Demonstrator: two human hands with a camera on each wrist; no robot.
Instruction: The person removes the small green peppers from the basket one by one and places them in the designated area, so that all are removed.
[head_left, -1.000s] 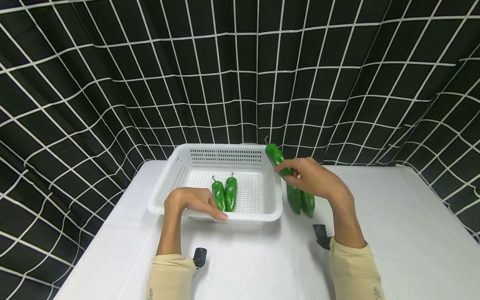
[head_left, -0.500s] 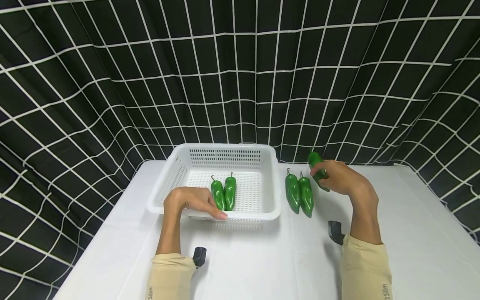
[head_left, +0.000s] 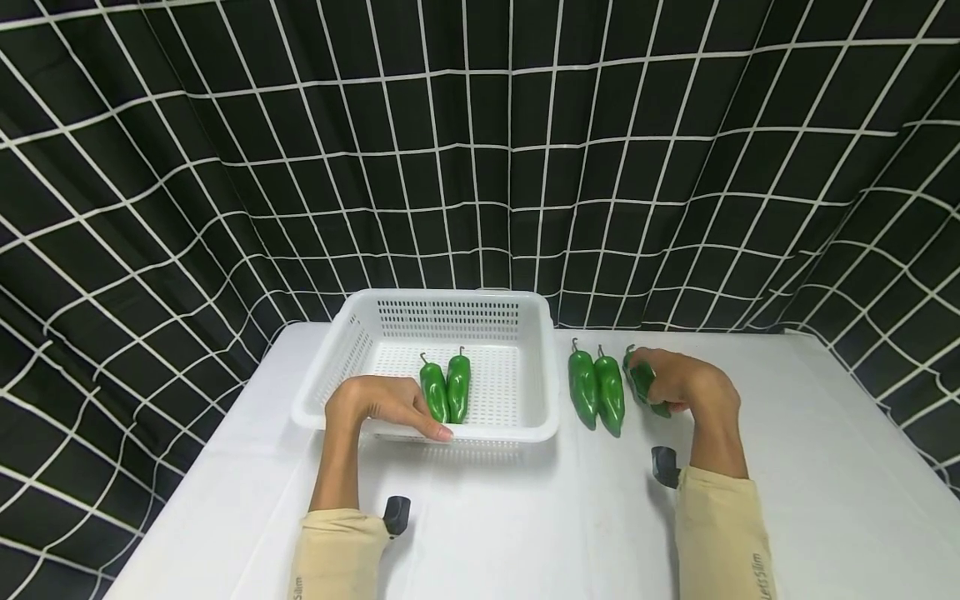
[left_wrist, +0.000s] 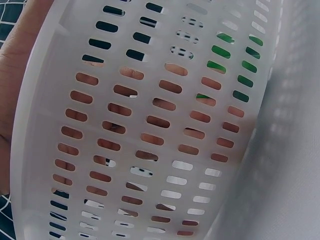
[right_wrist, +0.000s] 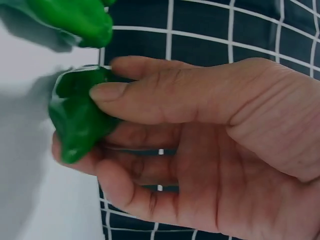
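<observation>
My left hand [head_left: 393,404] grips the near rim of a white perforated plastic basket [head_left: 536,433], thumb outside and the other fingers inside. Two green peppers [head_left: 458,387] lie side by side in the basket, close to that hand. In the left wrist view, finger skin and bits of green show through the slots of the basket wall [left_wrist: 45,115]. On the right, my right hand [head_left: 678,379] pinches a third green pepper [right_wrist: 75,117] between thumb and fingers, at the table surface. Two more green peppers [head_left: 596,387] lie between it and the basket, stems pointing away.
A white cloth-covered table [head_left: 510,525] carries everything. Behind and at both sides hangs a black curtain with a white grid [head_left: 480,167]. A dark wrist-camera mount [head_left: 665,465] sticks out beside the right sleeve, with another [head_left: 397,515] at the left.
My right hand has carried its pepper rightward from beside the basket's right rim, past the two lying peppers, then lowered it to the table. The left hand has stayed on the basket rim.
</observation>
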